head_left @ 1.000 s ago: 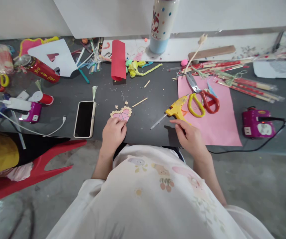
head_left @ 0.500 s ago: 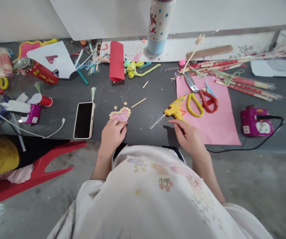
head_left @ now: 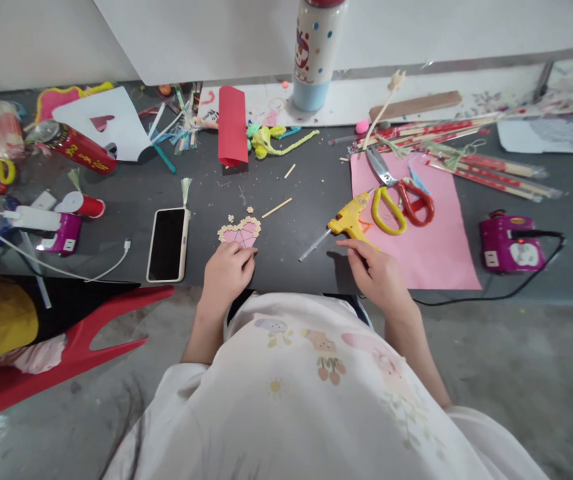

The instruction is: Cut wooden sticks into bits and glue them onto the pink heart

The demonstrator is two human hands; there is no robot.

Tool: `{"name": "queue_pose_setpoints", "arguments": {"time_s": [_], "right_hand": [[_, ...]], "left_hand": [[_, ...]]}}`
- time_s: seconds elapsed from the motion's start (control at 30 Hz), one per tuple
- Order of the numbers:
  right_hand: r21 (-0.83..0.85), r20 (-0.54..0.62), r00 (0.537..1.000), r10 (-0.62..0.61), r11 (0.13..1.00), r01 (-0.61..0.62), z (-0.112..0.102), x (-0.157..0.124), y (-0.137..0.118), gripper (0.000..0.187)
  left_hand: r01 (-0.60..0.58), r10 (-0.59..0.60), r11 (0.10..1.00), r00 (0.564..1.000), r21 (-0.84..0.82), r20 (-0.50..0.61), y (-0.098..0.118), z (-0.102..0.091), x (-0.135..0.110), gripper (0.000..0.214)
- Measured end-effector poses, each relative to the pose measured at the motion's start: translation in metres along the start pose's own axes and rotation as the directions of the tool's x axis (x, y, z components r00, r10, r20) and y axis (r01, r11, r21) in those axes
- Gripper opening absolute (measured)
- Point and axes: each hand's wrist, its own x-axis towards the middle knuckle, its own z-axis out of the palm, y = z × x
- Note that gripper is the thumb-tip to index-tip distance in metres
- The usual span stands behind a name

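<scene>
A pink paper heart edged with small pale wooden pieces lies on the dark table, its lower part hidden under my left hand. The fingers of that hand are bent and closed on the heart's lower edge. Two small pale pieces rest just above the heart, and a thin wooden stick lies to its upper right. My right hand hovers or rests by the table's front edge, index finger stretched left and thumb apart. Just beyond it a yellow glue gun lies with a clear glue stick at its back; its handle end reaches my knuckles.
Scissors lie on pink paper at right. A phone is left of the heart. Purple power sockets trail a black cable. A bottle, red can and red paper stand or lie farther back. Another person sits at left.
The view has shifted very slightly. Both hands keep practically the same place and pose, and the things on the table lie as before.
</scene>
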Motion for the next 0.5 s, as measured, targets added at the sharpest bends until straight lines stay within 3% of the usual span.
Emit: {"name": "queue_pose_setpoints", "arguments": {"time_s": [0.2,0.5], "right_hand": [[0.004,0.002,1.0,-0.001,1.0,0.001,0.003,0.0,0.0,0.033],[-0.028,-0.004,1.0,-0.004,1.0,0.003,0.001,-0.001,0.002,0.033]], "left_hand": [[0.052,-0.05,0.998,0.996,-0.032,0.076,0.01,0.0,-0.002,0.034],[0.14,-0.142,0.988,0.989,0.063,0.031,0.011,-0.005,-0.004,0.033]]}}
